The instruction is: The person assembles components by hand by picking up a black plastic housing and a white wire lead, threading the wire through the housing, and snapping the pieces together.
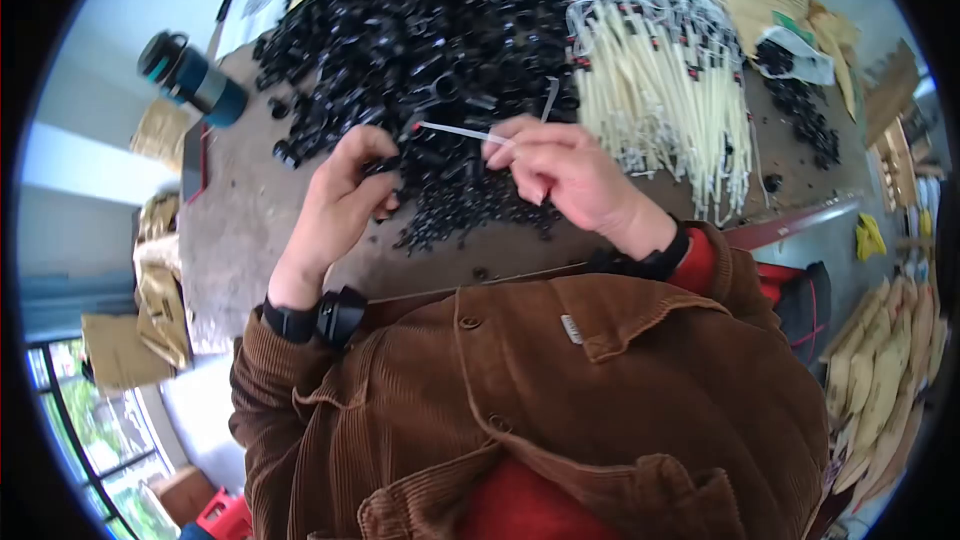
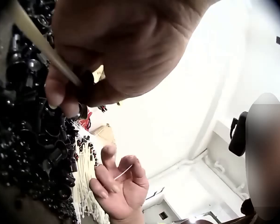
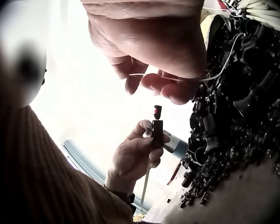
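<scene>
My left hand [image 1: 335, 200] grips a small black plastic fitting [image 3: 157, 133] between thumb and fingers. A black end piece with a red spot [image 3: 157, 111] sticks up from its top in the right wrist view. From below the fingers hangs a thin cream tube [image 3: 145, 186], which also crosses the upper left of the left wrist view. Opposite, my right hand [image 1: 575, 175] holds a thin white strand [image 3: 224, 65] across its bent fingers, its tail curving off over the pile. In the head view, the strand spans toward a red tip beside my left hand.
A big heap of black plastic parts [image 1: 400, 30] covers the table [image 1: 235, 240] beyond my hands, with smaller black pieces [image 1: 450, 210] nearer me. Right of it lies a bundle of cream tubes [image 1: 650, 90]. A dark bottle [image 1: 195, 80] stands at the left, with a black pile [image 1: 805, 120] far right.
</scene>
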A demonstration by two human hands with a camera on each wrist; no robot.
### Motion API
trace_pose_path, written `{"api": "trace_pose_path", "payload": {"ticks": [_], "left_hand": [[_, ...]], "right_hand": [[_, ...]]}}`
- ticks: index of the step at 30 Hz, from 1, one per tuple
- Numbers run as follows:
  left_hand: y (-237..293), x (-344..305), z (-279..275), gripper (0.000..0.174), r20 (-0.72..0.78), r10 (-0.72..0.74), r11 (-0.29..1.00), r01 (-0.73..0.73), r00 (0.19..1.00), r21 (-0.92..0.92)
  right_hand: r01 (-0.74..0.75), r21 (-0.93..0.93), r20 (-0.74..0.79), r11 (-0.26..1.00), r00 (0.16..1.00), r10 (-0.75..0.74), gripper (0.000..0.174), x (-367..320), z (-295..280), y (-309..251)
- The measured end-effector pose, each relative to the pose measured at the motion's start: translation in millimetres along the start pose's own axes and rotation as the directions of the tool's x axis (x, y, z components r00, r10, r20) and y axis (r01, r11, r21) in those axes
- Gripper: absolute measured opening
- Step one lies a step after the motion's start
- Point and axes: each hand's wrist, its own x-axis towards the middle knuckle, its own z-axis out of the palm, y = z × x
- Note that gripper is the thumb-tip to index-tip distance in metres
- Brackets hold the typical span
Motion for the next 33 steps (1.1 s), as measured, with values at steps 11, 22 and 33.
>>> {"api": "trace_pose_path", "payload": {"ticks": [11,22,33], "left_hand": [[15.7,-13.7,16.7,0.011,0.419,-0.232,0.967,0.254,0.878,0.001],[16.1,-15.8,18.8,0.017,0.447,-0.221,0.975,0.213,0.867,0.067],[7.4,-23.7,10.0,0.028,0.451,-0.012,0.998,-0.019,0.892,0.065]], "right_hand": [[0.168,-0.416,0.166,0.893,0.98,-0.107,0.016,15.2,17.1,7.4],[0.259,-0.829,0.206,0.495,0.965,-0.162,0.003,-8.0,35.4,6.6],[0.684,-0.721,0.542,0.109,0.655,-0.527,0.013,1.0,40.9,-7.5]]}}
